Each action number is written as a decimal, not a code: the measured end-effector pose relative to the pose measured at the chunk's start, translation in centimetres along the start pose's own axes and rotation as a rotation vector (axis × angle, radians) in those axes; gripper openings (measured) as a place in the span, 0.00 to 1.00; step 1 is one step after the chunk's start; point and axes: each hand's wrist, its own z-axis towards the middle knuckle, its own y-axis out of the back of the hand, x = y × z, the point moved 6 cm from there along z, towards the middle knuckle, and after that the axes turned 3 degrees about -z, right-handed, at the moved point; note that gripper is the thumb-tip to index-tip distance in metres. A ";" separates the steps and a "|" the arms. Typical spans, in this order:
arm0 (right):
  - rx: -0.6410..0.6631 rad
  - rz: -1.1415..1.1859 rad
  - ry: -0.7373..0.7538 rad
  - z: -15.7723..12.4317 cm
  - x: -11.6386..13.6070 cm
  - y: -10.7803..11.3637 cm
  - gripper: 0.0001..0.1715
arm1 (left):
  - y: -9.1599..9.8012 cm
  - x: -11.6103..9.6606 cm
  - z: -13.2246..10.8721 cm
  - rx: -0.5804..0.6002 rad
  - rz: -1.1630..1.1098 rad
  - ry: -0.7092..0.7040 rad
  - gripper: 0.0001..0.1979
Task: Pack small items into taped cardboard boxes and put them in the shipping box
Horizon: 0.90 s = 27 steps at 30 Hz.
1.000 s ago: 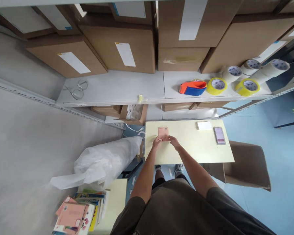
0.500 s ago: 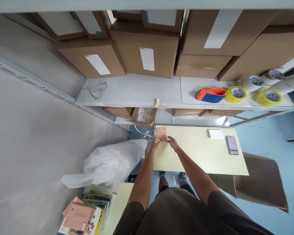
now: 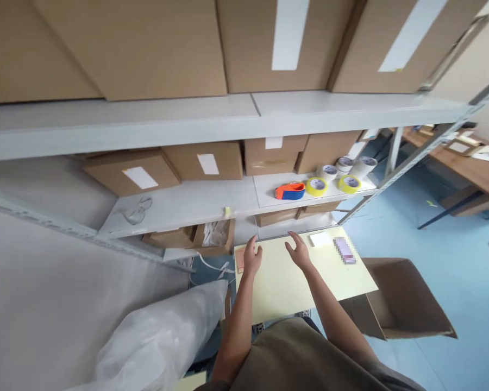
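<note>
My left hand (image 3: pixel 252 257) hovers over the left part of the pale yellow table (image 3: pixel 279 285), thumb and fingers apart and nothing in it. Just left of it lies a flat pink booklet or packet (image 3: pixel 239 259), partly hidden by the hand. My right hand (image 3: pixel 298 251) is raised above the table's middle, fingers spread and empty. Beyond it, near the table's back edge, lies a white stack of paper or cards (image 3: pixel 320 239). A pixelated purple item (image 3: pixel 345 250) rests at the table's right end.
A shelf (image 3: pixel 187 198) behind the table carries cardboard boxes (image 3: pixel 209 162), glasses (image 3: pixel 137 210), an orange and blue tape dispenser (image 3: pixel 290 190) and tape rolls (image 3: pixel 317 186). An open carton (image 3: pixel 407 298) stands right of the table. A big white plastic bag (image 3: pixel 163 336) bulges at left.
Both hands have let go of the pink item, which now lies at the table's left edge. The hands have moved apart and opened. My view has tilted up and turned right.
</note>
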 end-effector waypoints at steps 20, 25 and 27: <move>0.231 -0.233 0.392 25.2 2.1 8.6 0.34 | -14.5 -13.8 8.7 -0.094 0.167 -0.203 0.32; 0.442 -0.604 0.364 26.3 3.7 5.5 0.27 | -13.0 -14.3 6.8 -0.175 0.169 -0.214 0.30; 0.454 -0.681 0.350 25.8 3.9 5.2 0.26 | -11.8 -14.1 5.9 -0.194 0.163 -0.211 0.30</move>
